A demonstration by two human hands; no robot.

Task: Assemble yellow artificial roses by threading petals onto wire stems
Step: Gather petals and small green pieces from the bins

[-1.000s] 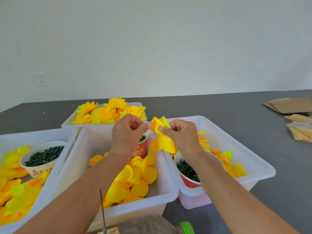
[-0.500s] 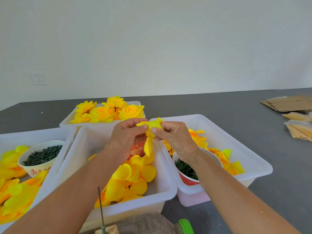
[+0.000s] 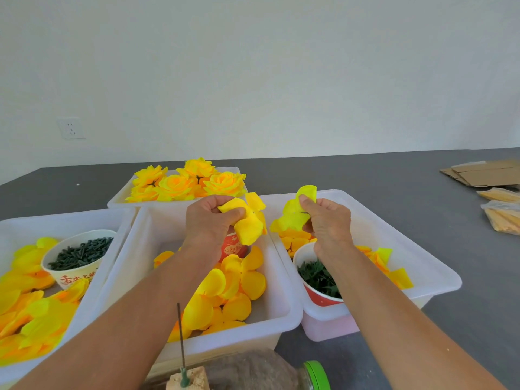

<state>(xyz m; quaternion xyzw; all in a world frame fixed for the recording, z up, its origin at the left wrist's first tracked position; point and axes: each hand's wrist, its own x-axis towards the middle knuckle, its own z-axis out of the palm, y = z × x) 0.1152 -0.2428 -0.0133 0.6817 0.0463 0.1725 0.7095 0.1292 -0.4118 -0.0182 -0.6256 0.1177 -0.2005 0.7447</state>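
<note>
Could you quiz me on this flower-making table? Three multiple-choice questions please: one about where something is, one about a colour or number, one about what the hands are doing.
1. Where are the finished roses?
A. in the far bin
B. on the cardboard
C. in the red cup

2. What colour is the jar lid at the near edge?
A. blue
B. green
C. white

3. What are the hands doing?
A. both resting flat on the table
B. only one holds petals
C. each pinches its own yellow petal piece

Answers:
1 A: the roses fill the far bin behind the others.
2 B: the lid is bright green.
3 C: the left hand grips one petal piece, and the right hand grips another petal piece, apart.
</note>
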